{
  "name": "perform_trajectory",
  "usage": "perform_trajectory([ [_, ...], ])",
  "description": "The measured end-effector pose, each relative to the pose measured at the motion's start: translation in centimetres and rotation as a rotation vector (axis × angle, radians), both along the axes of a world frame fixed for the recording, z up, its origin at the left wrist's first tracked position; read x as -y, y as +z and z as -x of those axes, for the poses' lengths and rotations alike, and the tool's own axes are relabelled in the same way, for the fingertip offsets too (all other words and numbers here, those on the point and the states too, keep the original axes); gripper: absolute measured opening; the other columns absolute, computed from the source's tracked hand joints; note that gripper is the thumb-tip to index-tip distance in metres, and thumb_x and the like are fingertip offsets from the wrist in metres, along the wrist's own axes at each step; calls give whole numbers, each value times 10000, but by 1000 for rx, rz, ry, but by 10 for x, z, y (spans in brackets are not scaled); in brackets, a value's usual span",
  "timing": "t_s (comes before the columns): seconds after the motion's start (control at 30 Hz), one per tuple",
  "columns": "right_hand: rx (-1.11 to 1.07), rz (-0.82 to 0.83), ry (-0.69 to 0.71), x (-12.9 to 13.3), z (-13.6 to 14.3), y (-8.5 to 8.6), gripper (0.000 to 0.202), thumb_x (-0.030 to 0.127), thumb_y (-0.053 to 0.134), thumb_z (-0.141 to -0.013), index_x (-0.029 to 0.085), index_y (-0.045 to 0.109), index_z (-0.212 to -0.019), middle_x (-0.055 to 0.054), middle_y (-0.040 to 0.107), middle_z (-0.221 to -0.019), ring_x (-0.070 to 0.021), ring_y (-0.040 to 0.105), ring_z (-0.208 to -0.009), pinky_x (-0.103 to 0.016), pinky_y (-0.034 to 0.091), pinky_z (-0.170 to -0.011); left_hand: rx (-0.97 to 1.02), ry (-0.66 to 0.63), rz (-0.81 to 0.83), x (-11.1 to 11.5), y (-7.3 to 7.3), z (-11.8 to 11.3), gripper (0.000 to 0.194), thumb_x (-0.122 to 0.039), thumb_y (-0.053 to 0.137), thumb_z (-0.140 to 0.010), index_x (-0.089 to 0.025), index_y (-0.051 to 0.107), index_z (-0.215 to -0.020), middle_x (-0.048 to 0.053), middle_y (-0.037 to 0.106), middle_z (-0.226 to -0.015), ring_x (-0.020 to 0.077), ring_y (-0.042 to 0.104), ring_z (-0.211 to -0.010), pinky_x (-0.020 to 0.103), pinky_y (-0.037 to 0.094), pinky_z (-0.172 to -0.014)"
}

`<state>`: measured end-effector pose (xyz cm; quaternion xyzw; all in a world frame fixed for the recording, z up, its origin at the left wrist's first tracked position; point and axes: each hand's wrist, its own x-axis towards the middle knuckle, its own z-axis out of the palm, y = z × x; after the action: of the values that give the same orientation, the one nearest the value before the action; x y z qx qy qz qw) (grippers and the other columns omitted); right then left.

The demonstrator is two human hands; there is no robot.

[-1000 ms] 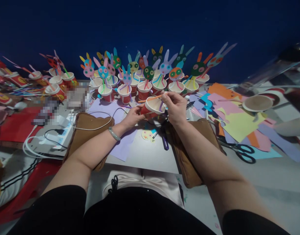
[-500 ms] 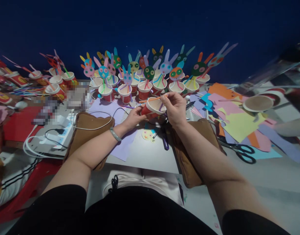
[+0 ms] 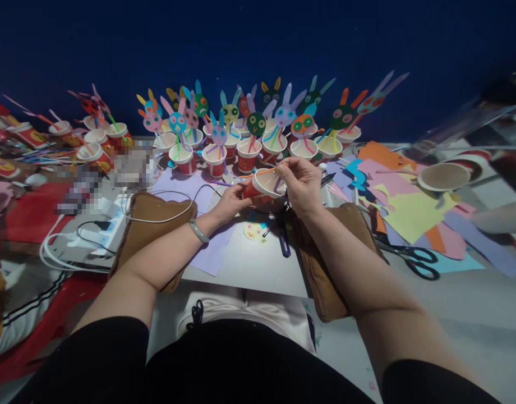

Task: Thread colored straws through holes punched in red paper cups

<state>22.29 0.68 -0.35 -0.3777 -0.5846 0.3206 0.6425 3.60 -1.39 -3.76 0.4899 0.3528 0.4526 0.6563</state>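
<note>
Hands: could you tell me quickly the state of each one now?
Left hand: closed on the tilted red cup.
Right hand: closed, pinching an orange strip at the cup's rim.

The left hand point(image 3: 235, 201) holds a tilted red paper cup point(image 3: 263, 183) above the counter point(image 3: 258, 269); the right hand point(image 3: 300, 184) pinches a thin orange strip point(image 3: 269, 171) at the cup's rim. A yellow paper face point(image 3: 253, 231) lies toward the near edge; rabbit-figure cups point(image 3: 248, 161) line the far edge.

The tilted red cup point(image 3: 258, 192) partly hides the left hand point(image 3: 231, 202), and pixelation blurs 2 items point(image 3: 78, 192) leftward.
</note>
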Motion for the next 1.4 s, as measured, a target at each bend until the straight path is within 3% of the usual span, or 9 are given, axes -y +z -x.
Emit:
perform_trajectory([
  [0.2,-29,17,-12,-4,1,-5,447,651,870,-721,246,784,-889,-5,768,-839,-168,706,-748,-324,605,-747,-9,3,13,1,0,-1,523,-389,945,-641,-163,737,-1064,78,769,-1042,181,687,-860,324,570,-784],
  [0.37,-76,24,-7,-7,0,-7,434,625,909,-675,255,797,-871,1,785,-852,-163,714,-743,-321,614,-753,1,-34,17,2,3,-1,515,-287,938,-618,-182,747,-1085,81,771,-1080,198,692,-941,356,571,-885],
  [0.53,-35,33,12,-5,-1,-6,431,634,889,-703,245,772,-848,3,768,-823,-171,709,-749,-341,618,-787,51,-48,29,2,1,-1,553,-230,937,-580,-188,736,-1094,79,767,-1116,217,696,-1003,386,573,-944],
  [0.77,-23,45,49,-3,1,-4,441,646,860,-738,239,763,-879,-7,757,-849,-173,709,-786,-338,612,-815,62,-87,30,-1,-6,0,569,-242,939,-590,-181,714,-1109,60,755,-1091,180,693,-952,332,554,-895],
  [0.9,1,26,36,-3,3,-5,456,662,852,-737,236,776,-882,-19,771,-871,-180,720,-815,-344,611,-834,37,-75,31,-2,-6,0,595,-282,951,-607,-195,715,-1146,68,753,-1132,192,700,-960,362,566,-900],
  [1.03,-24,4,11,-1,6,-5,524,708,805,-768,276,772,-1062,-35,772,-976,-214,737,-920,-391,616,-901,42,-64,-69,-5,-4,1,617,-301,956,-625,-224,729,-1194,76,745,-1234,214,701,-1081,351,556,-976],
  [1.17,-38,-14,3,0,7,-6,601,799,617,-870,325,711,-1227,-47,755,-1100,-234,727,-1098,-409,600,-987,72,2,-88,-7,-4,4,600,-333,933,-666,-233,716,-1217,83,743,-1242,219,699,-1095,350,559,-981],
  [1.4,49,16,-79,4,11,-13,554,764,596,-910,247,777,-997,-21,786,-934,-186,725,-888,-336,594,-863,142,122,-1,-8,5,4,806,-322,941,-584,-245,610,-1315,94,703,-1317,233,683,-1116,362,583,-905],
])
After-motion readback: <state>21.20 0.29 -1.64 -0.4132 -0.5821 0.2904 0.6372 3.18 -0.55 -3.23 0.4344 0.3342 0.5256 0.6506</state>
